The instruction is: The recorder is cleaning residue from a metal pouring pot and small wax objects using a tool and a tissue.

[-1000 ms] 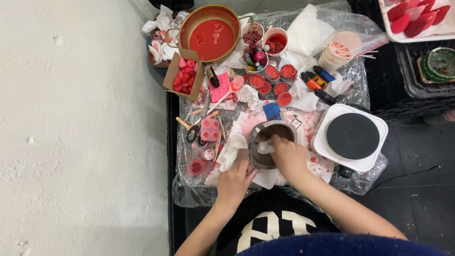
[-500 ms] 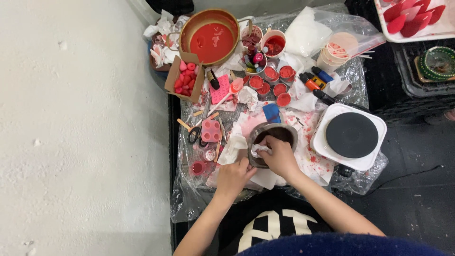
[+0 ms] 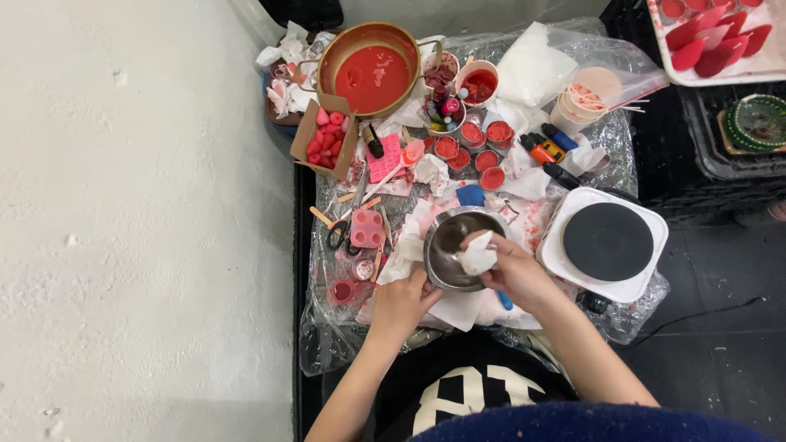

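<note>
A small steel bowl (image 3: pixel 449 237) sits on stained paper near the table's front edge. My left hand (image 3: pixel 400 303) grips the bowl's near rim. My right hand (image 3: pixel 516 270) reaches into the bowl from the right and presses a crumpled white tissue (image 3: pixel 476 257) against its inner wall. The bowl's inside looks dark and mostly bare.
A white hot plate (image 3: pixel 606 243) with a black disc stands to the right. A large gold pot (image 3: pixel 372 69) of red liquid is at the back. Pink moulds (image 3: pixel 368 228), scissors (image 3: pixel 340 232), several red-filled cups (image 3: pixel 479 147), dye bottles (image 3: pixel 547 147) and a box of pink pieces (image 3: pixel 324 137) crowd the plastic-covered table.
My right hand has shifted the tissue inside the bowl, from the middle toward the right wall. My left hand has stayed on the rim.
</note>
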